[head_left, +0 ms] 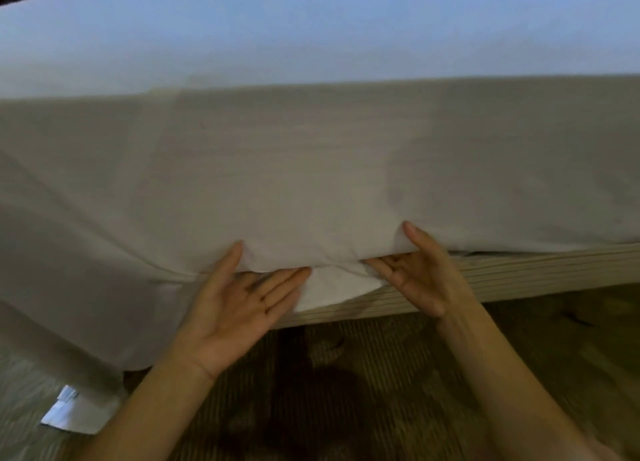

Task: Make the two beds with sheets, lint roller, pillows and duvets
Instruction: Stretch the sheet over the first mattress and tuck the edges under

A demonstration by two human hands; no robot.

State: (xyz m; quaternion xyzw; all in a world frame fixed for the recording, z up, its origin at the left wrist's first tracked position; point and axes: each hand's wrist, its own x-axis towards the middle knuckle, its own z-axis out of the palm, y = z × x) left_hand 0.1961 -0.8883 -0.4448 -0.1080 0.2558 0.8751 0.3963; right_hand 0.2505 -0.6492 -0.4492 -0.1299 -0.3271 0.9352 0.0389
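Bedroom: sheeted bed (311,156) on patterned carpet (363,391)

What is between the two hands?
A loose flap of the sheet hangs between left hand and right hand, over the bed base; head view shows it.

Head camera looks forward and down, close over the bed (311,156) edge.

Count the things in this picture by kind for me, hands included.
Bare hands: 2 (left hand, right hand)
White fabric bed sheet: 1
Beige ribbed bed base: 1
Brown patterned carpet: 1
Total: 5
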